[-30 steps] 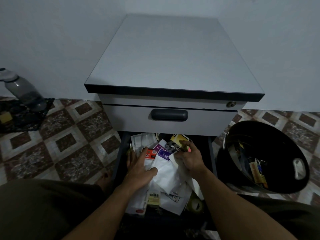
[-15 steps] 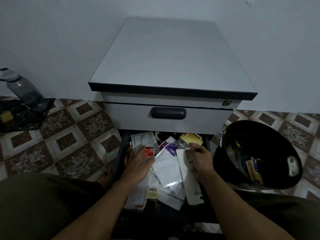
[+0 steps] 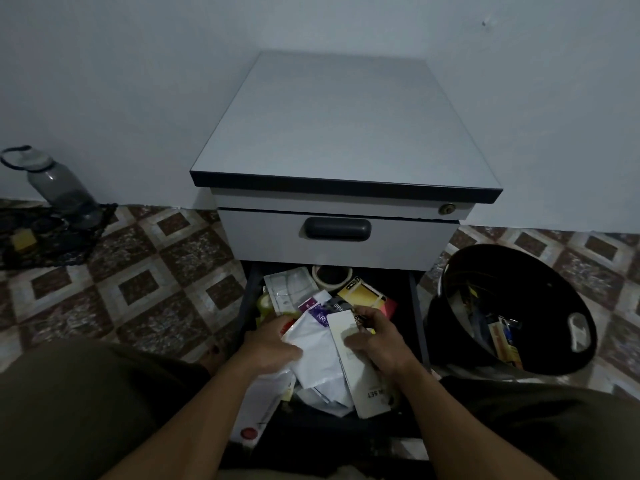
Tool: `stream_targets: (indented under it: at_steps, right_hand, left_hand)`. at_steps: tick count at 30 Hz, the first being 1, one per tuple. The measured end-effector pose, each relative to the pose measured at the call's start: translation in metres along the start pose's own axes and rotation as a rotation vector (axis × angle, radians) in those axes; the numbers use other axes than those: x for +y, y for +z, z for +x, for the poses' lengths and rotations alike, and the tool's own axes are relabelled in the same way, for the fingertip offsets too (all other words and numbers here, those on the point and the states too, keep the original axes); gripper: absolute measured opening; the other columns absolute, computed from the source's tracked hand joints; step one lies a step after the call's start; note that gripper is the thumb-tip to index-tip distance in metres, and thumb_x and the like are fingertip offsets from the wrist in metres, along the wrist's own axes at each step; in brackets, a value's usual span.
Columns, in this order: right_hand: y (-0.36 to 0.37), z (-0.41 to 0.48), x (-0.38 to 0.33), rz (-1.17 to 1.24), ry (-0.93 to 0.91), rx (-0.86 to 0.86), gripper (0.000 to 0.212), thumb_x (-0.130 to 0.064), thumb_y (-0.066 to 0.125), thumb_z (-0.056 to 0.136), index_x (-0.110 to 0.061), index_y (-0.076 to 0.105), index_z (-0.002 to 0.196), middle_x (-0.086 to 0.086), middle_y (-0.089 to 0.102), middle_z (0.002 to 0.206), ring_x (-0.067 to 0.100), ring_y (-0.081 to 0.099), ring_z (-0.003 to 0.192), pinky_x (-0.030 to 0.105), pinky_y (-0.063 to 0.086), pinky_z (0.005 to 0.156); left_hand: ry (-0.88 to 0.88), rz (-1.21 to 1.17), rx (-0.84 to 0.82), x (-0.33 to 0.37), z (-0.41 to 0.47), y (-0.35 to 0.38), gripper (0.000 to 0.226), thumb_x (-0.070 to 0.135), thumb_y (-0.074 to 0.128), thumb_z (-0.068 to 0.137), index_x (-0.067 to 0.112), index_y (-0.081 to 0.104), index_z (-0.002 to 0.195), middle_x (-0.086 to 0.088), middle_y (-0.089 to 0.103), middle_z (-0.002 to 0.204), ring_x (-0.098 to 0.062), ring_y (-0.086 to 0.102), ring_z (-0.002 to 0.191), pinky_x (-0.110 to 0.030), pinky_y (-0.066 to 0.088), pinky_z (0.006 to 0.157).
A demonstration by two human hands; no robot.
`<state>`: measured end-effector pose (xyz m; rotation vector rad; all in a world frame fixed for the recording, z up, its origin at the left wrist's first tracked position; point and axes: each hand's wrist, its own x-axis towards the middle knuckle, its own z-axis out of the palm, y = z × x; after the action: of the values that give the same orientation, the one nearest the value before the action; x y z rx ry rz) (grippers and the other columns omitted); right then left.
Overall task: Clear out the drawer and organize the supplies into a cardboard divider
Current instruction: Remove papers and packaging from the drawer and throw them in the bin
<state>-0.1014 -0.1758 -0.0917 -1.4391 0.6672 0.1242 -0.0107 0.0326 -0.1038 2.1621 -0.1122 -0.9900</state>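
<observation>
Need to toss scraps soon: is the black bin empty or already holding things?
Holding things: the black bin shows several items piled against its lower inside wall.

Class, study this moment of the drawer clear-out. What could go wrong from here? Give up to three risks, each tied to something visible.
1. The left hand and right hand grip a loose stack of white packets; lifted together, they may slide apart and spill.
2. One long packet overhangs the front left corner of the drawer and could slip to the floor.
3. The black bin stands open right beside the drawer; a dropped supply might land in it.
</observation>
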Motion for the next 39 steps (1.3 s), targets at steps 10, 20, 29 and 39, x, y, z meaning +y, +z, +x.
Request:
stream_targets:
  at_steps: [10,20,29,39]
  right_hand:
    - [0.001,0.011,0.004,0.073,-0.017,0.063,0.045,0.013,0.063,0.083,-0.014,0.057,0.118,0.009,0.064,0.106,0.018,0.062,0.076,0.02,0.052,0.053]
    - [-0.004,0.017,0.011,0.117,-0.024,0.07,0.045,0.011,0.066,0.081,-0.012,0.058,0.118,0.014,0.063,0.116,0.023,0.064,0.083,0.027,0.054,0.057]
    - [-0.007,0.024,0.02,0.149,-0.009,0.112,0.046,0.012,0.066,0.078,-0.015,0.062,0.115,0.013,0.067,0.112,0.029,0.066,0.091,0.032,0.056,0.064]
    - [-0.007,0.027,0.017,0.108,-0.022,0.084,0.048,0.01,0.067,0.078,-0.016,0.063,0.118,0.013,0.067,0.112,0.025,0.065,0.086,0.03,0.054,0.063]
  left_hand:
    - [-0.003,0.071,0.03,0.028,-0.024,-0.023,0.078,0.002,0.058,0.081,0.032,0.034,0.149,0.002,0.061,0.119,-0.016,0.06,0.101,-0.027,0.052,0.079]
    - [0.1,0.332,0.18,0.004,-0.01,-0.027,0.085,0.007,0.063,0.084,0.037,0.023,0.152,-0.004,0.057,0.129,-0.02,0.057,0.109,-0.031,0.05,0.092]
    - [0.11,-0.254,0.415,0.02,0.006,-0.024,0.052,0.001,0.055,0.091,0.025,0.051,0.137,-0.005,0.059,0.128,-0.019,0.061,0.097,-0.029,0.053,0.082]
    - [0.092,-0.179,0.159,0.03,0.022,-0.016,0.076,0.019,0.077,0.082,0.028,0.041,0.149,0.003,0.045,0.146,-0.016,0.053,0.118,-0.028,0.046,0.094]
